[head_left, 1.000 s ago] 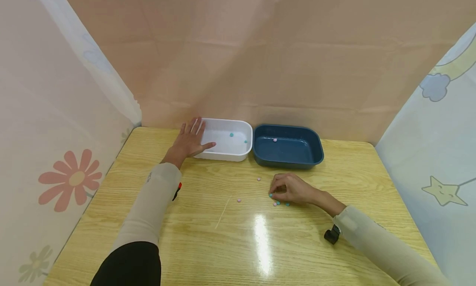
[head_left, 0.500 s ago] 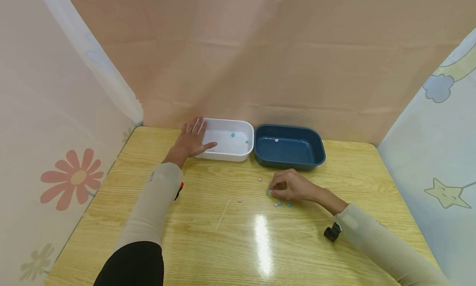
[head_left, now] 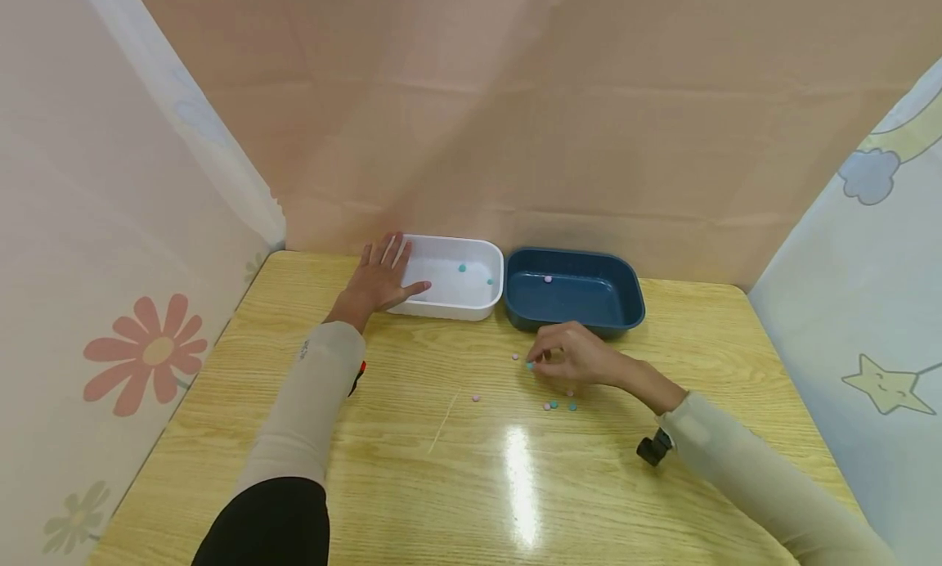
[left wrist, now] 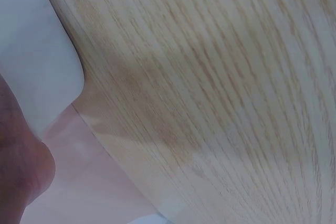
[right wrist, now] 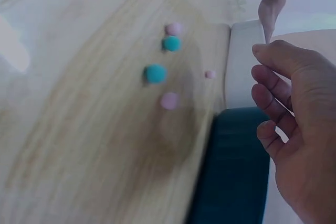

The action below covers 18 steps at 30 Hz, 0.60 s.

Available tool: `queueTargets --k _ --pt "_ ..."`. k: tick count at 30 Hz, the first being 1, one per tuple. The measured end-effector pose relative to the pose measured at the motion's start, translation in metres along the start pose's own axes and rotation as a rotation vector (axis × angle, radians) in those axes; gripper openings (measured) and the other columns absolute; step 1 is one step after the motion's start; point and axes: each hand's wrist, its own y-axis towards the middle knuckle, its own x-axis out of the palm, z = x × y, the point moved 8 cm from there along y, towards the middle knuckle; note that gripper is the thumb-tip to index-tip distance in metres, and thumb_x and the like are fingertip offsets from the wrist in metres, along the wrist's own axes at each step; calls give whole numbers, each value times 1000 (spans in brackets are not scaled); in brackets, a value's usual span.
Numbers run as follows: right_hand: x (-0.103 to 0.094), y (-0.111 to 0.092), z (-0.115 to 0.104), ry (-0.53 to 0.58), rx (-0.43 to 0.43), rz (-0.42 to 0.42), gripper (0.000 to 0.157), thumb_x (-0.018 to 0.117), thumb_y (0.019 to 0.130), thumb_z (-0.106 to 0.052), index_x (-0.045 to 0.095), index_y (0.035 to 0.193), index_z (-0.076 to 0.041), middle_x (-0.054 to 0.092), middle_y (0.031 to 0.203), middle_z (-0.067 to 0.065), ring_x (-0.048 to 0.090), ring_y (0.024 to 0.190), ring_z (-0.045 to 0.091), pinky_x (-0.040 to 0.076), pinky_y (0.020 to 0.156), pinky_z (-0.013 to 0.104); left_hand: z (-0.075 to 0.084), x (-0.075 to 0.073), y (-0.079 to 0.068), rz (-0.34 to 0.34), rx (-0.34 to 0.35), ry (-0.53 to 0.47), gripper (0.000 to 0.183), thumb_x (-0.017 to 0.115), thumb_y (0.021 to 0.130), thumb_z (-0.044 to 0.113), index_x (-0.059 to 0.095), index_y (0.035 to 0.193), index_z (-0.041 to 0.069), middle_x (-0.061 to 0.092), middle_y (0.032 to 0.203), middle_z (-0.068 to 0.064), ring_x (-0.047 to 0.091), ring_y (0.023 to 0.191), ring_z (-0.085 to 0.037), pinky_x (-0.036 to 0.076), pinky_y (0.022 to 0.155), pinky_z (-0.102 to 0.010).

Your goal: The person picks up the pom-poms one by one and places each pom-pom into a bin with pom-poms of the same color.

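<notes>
My left hand (head_left: 378, 284) lies with spread fingers over the left end of a white bin (head_left: 450, 312), which holds a few small teal balls (head_left: 462, 268). Between thumb and index finger, my right hand (head_left: 577, 355) pinches another teal ball (head_left: 530, 366) in front of the dark blue bin (head_left: 589, 298). The held ball is hidden in the right wrist view. A pink ball (head_left: 548, 280) sits inside the blue bin. Below the right hand, loose teal balls (right wrist: 155, 74) and pink balls (right wrist: 169, 100) lie on the table.
Both bins stand side by side at the back of the wooden table (head_left: 412, 484), against a tan backdrop (head_left: 471, 141). Single pink balls lie near the bins (head_left: 515, 357) and farther left (head_left: 476, 398). Printed sheets (head_left: 868, 304) flank the table.
My right hand has moved up and toward the blue bin with the pinched teal ball. A pink ball once hidden under it now shows. The left hand stays in place.
</notes>
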Motion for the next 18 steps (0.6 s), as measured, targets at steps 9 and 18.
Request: queueTargets --k 9,18 --pt "-15 15 -4 -43 -2 35 9 82 90 -1 83 98 -5 74 89 -5 63 76 6 60 64 39 0 0 1 3 5 5 100 27 104 75 -6 170 7 -18 176 -15 -17 163 -35 -8 129 -60" --pt "-26 31 -7 -44 -22 63 14 82 88 1 83 99 -9 73 88 -5 64 76 3 60 64 33 2 -3 -2 17 8 14 100 29 104 74 -3 170 6 -13 177 -17 -12 164 -37 -4 129 -62"
